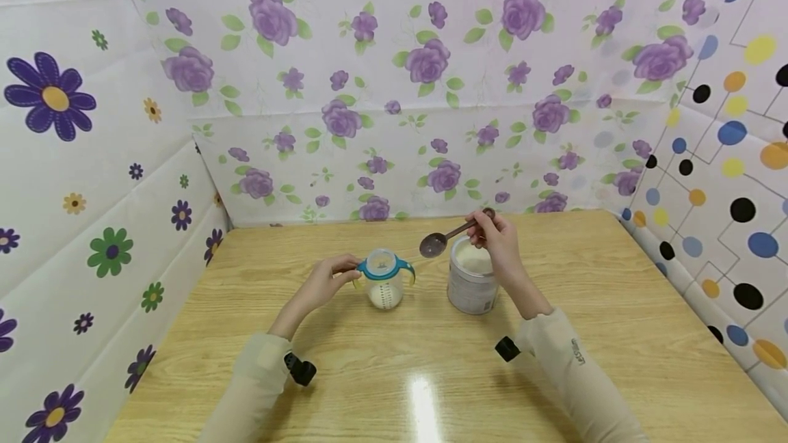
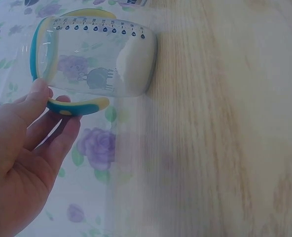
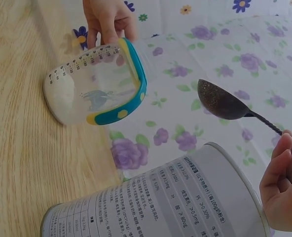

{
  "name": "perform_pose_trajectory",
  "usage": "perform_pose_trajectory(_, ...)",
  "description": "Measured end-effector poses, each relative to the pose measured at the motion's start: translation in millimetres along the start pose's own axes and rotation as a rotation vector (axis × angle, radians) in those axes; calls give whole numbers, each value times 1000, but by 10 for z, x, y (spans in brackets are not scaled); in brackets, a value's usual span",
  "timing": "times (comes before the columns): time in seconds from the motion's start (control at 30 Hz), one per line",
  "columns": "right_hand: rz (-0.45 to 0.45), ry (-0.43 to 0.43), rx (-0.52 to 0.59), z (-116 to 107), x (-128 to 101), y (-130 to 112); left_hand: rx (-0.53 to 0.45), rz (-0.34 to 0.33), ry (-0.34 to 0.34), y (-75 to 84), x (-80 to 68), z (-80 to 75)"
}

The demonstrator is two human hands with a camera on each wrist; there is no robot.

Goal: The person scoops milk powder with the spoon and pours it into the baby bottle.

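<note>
Head view shows my left hand [image 1: 326, 284] pinching the teal-and-yellow handle of the baby bottle [image 1: 384, 279], which stands upright on the wooden table [image 1: 615, 306] with white powder settled at its bottom. Just right of the bottle stands the open powder tin [image 1: 471, 279], filled nearly to the brim, close beside the bottle but not touching it. My right hand [image 1: 500, 241] hovers over the tin, fingers curled round the handle of the dark metal spoon [image 1: 444, 238]; its bowl hangs above the gap between tin and bottle.
</note>
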State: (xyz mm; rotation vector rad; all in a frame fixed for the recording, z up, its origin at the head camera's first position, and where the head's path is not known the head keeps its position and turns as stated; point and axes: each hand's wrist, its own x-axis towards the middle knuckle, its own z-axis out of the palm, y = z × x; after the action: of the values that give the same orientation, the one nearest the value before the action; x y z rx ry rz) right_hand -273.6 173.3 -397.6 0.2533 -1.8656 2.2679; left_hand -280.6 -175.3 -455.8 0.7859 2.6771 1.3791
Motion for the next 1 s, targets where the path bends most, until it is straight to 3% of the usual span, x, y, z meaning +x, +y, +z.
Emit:
perform_pose_trajectory(0.47, -37, 51, 22, -48, 11, 9, 8, -19, 5, 24, 2, -1)
perform_pose_trajectory(0.77, -54, 112, 57, -81, 10, 3, 10, -39, -12, 179, -29, -13)
perform_pose_trajectory(1.0, -58, 141, 68, -85, 9, -17, 18, -34, 8, 48, 1, 3)
